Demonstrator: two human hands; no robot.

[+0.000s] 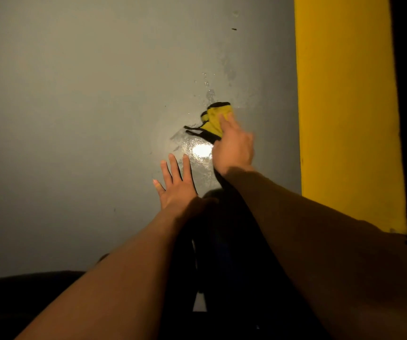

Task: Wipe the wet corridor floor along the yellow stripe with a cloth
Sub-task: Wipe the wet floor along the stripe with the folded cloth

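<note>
Fingers (226, 121) of a person's right hand (234, 148) reach forward and press down on a crumpled yellow cloth with black trim (213, 121), holding it against the grey corridor floor (75, 106); whether the thumb curls under the fabric cannot be told. Bunched rather than spread flat, the cloth sits on a wet, glistening patch (197, 165) of the floor, near the broad yellow painted stripe (347, 106) that runs along the right edge, with a band of bare grey floor between them. Black trim trails out from the cloth's left side. Just below it a bright spot of reflected light (202, 150) glares off the wet surface, and scattered droplets and smears (224, 72) show farther ahead. To the left, the left hand (175, 185) lies open and flat on the floor, fingers straight and slightly spread, holding nothing. Both bare forearms stretch in from the bottom of the view.
</note>
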